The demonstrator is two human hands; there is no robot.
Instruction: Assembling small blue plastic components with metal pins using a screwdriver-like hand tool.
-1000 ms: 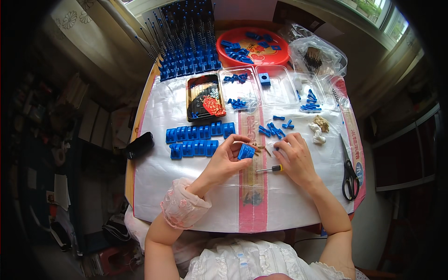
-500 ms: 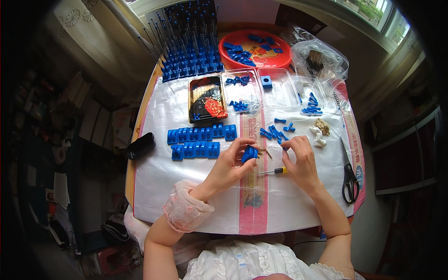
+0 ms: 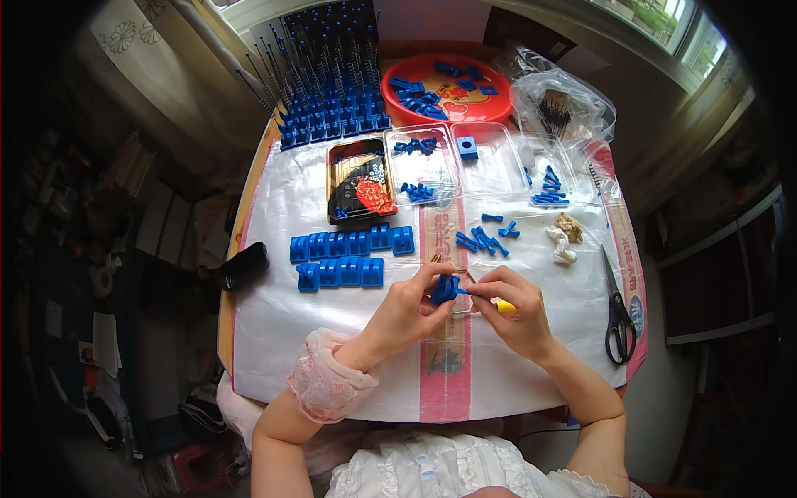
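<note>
Between the thumb and fingers of my left hand is a blue plastic block, a little above the covered table. The fingertips of my right hand pinch a small blue plastic piece against the block's right side. Part of a screwdriver with a yellow handle shows beside my right fingers, which hide the rest. Just beyond my hands lies a loose cluster of small blue pieces. Two rows of blue blocks stand left of my left hand.
Black scissors lie at the right edge, near crumpled tissue. Farther back are a black tray, clear containers and a red basin. Blocks with upright springs crowd the back left. A black case sits at the left edge.
My right hand has moved left and nearer from the loose small pieces to the block, bringing a small blue piece. My left hand still holds the block.
</note>
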